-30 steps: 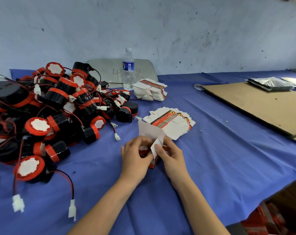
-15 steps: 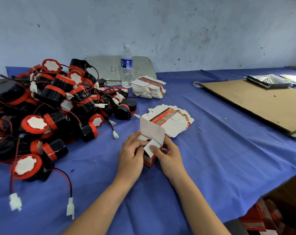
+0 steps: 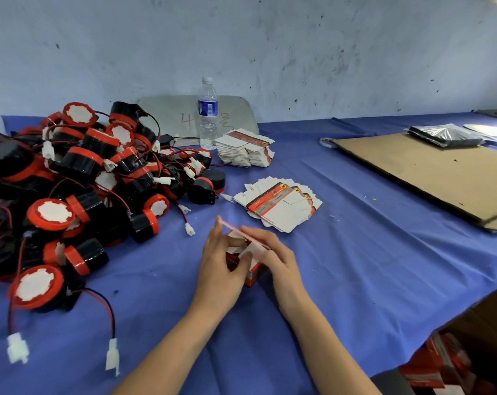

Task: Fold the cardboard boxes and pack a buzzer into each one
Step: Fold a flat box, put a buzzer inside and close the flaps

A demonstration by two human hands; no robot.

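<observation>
Plugs [image 3: 112,357], white and loose on red-and-black leads, lie nearer than the fingers and to their left on the blue-covered desk [image 3: 355,280].

Next come the hands. The left hand [image 3: 220,263] grips the left side of a small red-and-white carton [image 3: 251,276], thumb on its near face. The right hand [image 3: 280,259] pinches the lid flap [image 3: 243,233], which is blurred and tipped over the open top. The carton stands on the desk between the two palms. Whether a buzzer already sits inside cannot be told, since the fingers cover the opening.

The step in hand looks like closing the lid. Done well, I judge, the left fingers hold the walls square so the opening does not collapse. The right fingers crease the tuck tab before steering it inside the front wall. Any lead must lie below the rim, or it will jam the tab.

Left of the fingers rises the heap of buzzers [image 3: 70,181], black bodies with red rims. Just beyond the fingers lies a fan of flat cartons [image 3: 281,208]. Further beyond are a second stack [image 3: 245,151] and a water bottle [image 3: 208,115]. Well apart to the right lies a brown cardboard sheet [image 3: 426,172].
</observation>
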